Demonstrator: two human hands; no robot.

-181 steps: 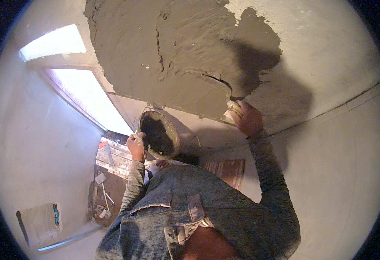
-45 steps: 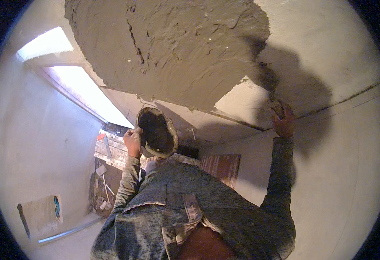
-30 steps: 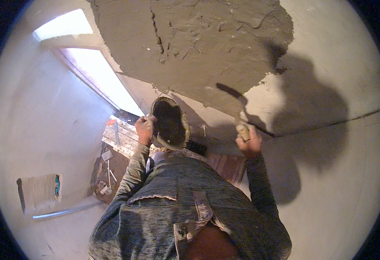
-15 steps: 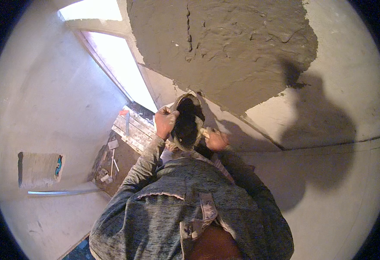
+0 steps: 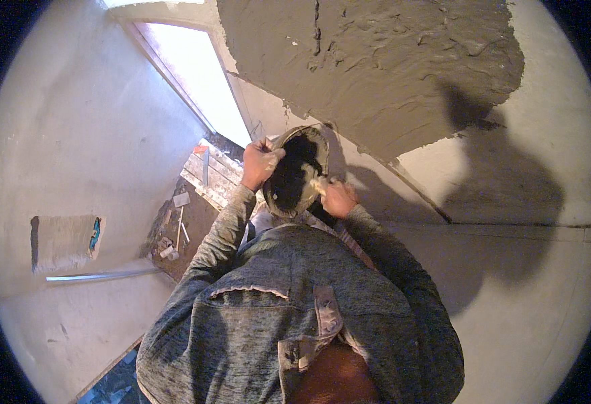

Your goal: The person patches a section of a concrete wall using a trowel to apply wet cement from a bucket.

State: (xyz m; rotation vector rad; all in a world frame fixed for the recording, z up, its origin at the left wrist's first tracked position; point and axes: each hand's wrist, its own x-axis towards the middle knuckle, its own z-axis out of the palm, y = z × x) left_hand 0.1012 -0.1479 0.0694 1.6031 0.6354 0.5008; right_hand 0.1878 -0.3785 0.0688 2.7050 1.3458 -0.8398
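Observation:
My left hand [image 5: 260, 163] grips the rim of a round, mortar-smeared pan [image 5: 295, 172] held up in front of my chest. My right hand [image 5: 338, 197] is closed on the handle of a trowel [image 5: 317, 185] whose blade dips into the dark wet mortar in the pan. Above them a broad patch of rough grey plaster [image 5: 376, 60] covers the pale surface overhead. My grey sleeves and jacket fill the lower middle of the view.
A bright window opening [image 5: 194, 81] lies to the upper left. Below it are wooden planks [image 5: 208, 176] and scattered tools and debris on a brown floor [image 5: 177, 232]. A small recess [image 5: 63, 241] sits in the left wall. Bare pale wall [image 5: 531, 283] spreads to the right.
My right hand came down from the plastered surface with the trowel and moved into the pan. The view swung so the plaster patch now sits higher and to the right.

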